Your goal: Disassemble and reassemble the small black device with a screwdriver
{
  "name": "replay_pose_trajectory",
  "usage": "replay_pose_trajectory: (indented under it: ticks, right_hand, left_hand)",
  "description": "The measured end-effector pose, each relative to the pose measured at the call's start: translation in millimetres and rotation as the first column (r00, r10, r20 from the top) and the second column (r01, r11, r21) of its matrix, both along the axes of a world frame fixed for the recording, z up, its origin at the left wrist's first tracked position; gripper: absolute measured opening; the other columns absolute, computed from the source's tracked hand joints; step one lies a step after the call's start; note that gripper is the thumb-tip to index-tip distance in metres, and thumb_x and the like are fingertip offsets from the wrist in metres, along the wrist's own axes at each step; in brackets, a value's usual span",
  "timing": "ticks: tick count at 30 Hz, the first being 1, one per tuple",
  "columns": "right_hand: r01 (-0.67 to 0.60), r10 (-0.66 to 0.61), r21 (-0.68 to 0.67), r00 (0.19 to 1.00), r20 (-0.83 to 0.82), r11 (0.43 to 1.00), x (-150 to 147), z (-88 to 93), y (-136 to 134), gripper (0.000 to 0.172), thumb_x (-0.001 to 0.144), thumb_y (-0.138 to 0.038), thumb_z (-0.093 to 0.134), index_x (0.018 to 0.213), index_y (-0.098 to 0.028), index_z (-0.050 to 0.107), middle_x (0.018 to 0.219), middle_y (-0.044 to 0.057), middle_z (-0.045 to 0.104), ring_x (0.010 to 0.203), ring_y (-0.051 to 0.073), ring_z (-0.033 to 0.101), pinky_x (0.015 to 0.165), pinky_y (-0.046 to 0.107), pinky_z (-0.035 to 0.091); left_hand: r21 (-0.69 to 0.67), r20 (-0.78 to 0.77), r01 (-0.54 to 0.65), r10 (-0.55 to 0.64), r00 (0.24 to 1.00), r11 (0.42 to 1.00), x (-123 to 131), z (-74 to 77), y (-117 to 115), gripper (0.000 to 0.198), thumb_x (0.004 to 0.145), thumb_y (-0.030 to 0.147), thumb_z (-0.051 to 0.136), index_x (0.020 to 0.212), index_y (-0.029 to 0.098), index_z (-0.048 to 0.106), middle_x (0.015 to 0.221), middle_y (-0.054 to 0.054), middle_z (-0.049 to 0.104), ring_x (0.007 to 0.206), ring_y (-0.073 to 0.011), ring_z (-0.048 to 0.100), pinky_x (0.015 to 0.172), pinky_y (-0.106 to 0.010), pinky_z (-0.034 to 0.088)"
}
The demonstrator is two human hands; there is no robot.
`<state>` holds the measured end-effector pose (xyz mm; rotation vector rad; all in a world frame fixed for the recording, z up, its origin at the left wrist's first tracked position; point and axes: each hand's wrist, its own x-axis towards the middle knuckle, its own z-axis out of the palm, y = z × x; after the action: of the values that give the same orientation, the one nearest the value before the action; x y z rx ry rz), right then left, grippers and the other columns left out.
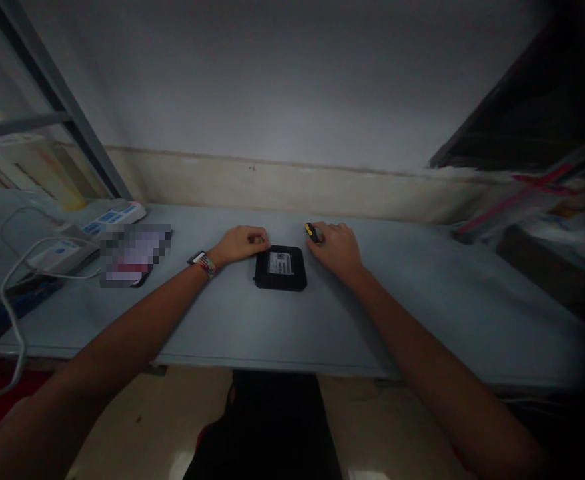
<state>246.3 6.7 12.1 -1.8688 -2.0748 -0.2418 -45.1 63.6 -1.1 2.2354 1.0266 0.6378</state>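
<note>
Plainly, the right hand (336,250) has its fingers curled in around a small black-and-yellow object (314,233), which pokes out past the thumb side. The visible part of that object slants, its outer end toward the wall and leftward; the rest is hidden in the grip, so its full length cannot be told. The left hand (242,244) is loosely curled, thumb and forefinger drawn together at the far left corner of the black box (277,279); whether anything is pinched there cannot be told.

The box lies flat between the two hands, just beside the right one and apart from it, with a pale printed label (281,263) facing up. Its outline is squarish with rounded corners, so no long axis stands out; its near side runs roughly parallel to the front edge of the table (262,327). A small nub sticks out near its front left corner.

A broad stretch of tabletop runs from the box toward the person, and another spreads rightward beyond the right hand. Behind, a narrower strip reaches the wall (272,100). Leftward, past the left wrist, room is tighter: a pixelated flat device (137,257), a power strip (117,217) and a looping white cable (10,300) take up that end. At the far right lie blurred, red-trimmed items (532,197).
</note>
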Motion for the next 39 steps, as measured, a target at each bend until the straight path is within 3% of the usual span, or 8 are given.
replay_pose_trajectory:
  ticks: [11, 17, 19, 22, 25, 30, 33, 39]
  right_hand:
    - [0.039, -0.041, -0.039, 0.998, -0.042, 0.998, -6, 2.0, -1, 0.054, 0.093, -0.023, 0.063, 0.146, -0.013, 0.071, 0.117, 0.021, 0.082, 0.105, 0.037, 0.072, 0.095, 0.045, 0.052]
    - [0.029, -0.038, -0.04, 0.969, -0.244, 0.999, -9, 11.7, -9, 0.045, 0.089, -0.029, 0.067, 0.13, -0.018, 0.08, 0.092, 0.011, 0.079, 0.086, 0.029, 0.071, 0.082, 0.04, 0.052]
    - [-0.02, 0.027, 0.02, 0.894, -0.448, 1.0, -9, 14.6, -11, 0.049, 0.087, -0.028, 0.067, 0.133, -0.018, 0.078, 0.078, 0.004, 0.069, 0.075, 0.024, 0.065, 0.077, 0.038, 0.05]
    - [-0.15, 0.2, 0.134, 0.69, -0.695, 0.98, -11, 18.4, -13, 0.058, 0.086, -0.029, 0.061, 0.142, -0.018, 0.072, 0.069, -0.004, 0.055, 0.065, 0.019, 0.054, 0.069, 0.035, 0.046]
    - [-0.246, 0.292, 0.186, 0.521, -0.802, 0.951, -17, 20.1, -16, 0.053, 0.087, -0.03, 0.057, 0.137, -0.021, 0.074, 0.065, -0.006, 0.045, 0.06, 0.017, 0.045, 0.062, 0.033, 0.04]
    - [-0.238, 0.29, 0.206, 0.406, -0.866, 0.949, -36, 17.3, -23, 0.051, 0.086, -0.028, 0.061, 0.137, -0.027, 0.065, 0.067, -0.008, 0.042, 0.057, 0.016, 0.044, 0.058, 0.032, 0.042]
    - [-0.195, 0.338, 0.281, 0.412, -0.846, 0.94, -46, 16.1, -29, 0.056, 0.092, -0.036, 0.063, 0.147, -0.031, 0.053, 0.076, -0.005, 0.052, 0.063, 0.018, 0.053, 0.061, 0.034, 0.048]
    - [-0.152, 0.406, 0.388, 0.532, -0.743, 0.909, -52, 15.5, -38, 0.063, 0.099, -0.042, 0.066, 0.157, -0.033, 0.043, 0.096, 0.003, 0.068, 0.079, 0.024, 0.068, 0.072, 0.041, 0.057]
  left_hand:
    - [-0.159, 0.131, 0.198, -0.178, 0.975, 0.967, -1, -0.9, 1, 0.039, 0.086, 0.056, 0.079, 0.084, 0.018, 0.08, 0.071, 0.001, 0.067, 0.07, -0.0142, 0.057, 0.069, -0.028, 0.04]
    - [-0.183, 0.125, 0.243, -0.222, 0.967, 0.953, 0, 1.5, -1, 0.036, 0.085, 0.054, 0.081, 0.084, 0.018, 0.083, 0.074, 0.0, 0.07, 0.074, -0.0149, 0.06, 0.071, -0.028, 0.042]
    - [-0.191, 0.134, 0.25, -0.227, 0.965, 0.949, -1, 1.6, -1, 0.035, 0.085, 0.053, 0.081, 0.086, 0.018, 0.084, 0.077, -0.002, 0.074, 0.075, -0.0156, 0.062, 0.073, -0.029, 0.044]
    - [-0.186, 0.142, 0.263, -0.238, 0.961, 0.947, -1, 2.2, -1, 0.032, 0.086, 0.051, 0.081, 0.088, 0.019, 0.085, 0.08, -0.003, 0.077, 0.077, -0.016, 0.064, 0.075, -0.029, 0.046]
    - [-0.194, 0.146, 0.268, -0.242, 0.959, 0.944, -1, 2.5, -1, 0.032, 0.086, 0.051, 0.081, 0.089, 0.019, 0.086, 0.081, -0.003, 0.078, 0.078, -0.0164, 0.065, 0.076, -0.03, 0.047]
    - [-0.19, 0.144, 0.264, -0.239, 0.96, 0.946, -1, -0.4, 0, 0.035, 0.085, 0.053, 0.082, 0.088, 0.018, 0.085, 0.078, -0.002, 0.076, 0.075, -0.0158, 0.063, 0.073, -0.029, 0.046]
    - [-0.176, 0.155, 0.273, -0.247, 0.956, 0.946, -1, -1.8, 0, 0.033, 0.086, 0.051, 0.082, 0.088, 0.018, 0.085, 0.079, -0.002, 0.076, 0.076, -0.0156, 0.063, 0.074, -0.029, 0.046]
    - [-0.182, 0.171, 0.282, -0.252, 0.952, 0.942, 0, -0.8, -1, 0.03, 0.087, 0.05, 0.082, 0.089, 0.02, 0.086, 0.082, -0.003, 0.079, 0.079, -0.0171, 0.067, 0.077, -0.029, 0.049]
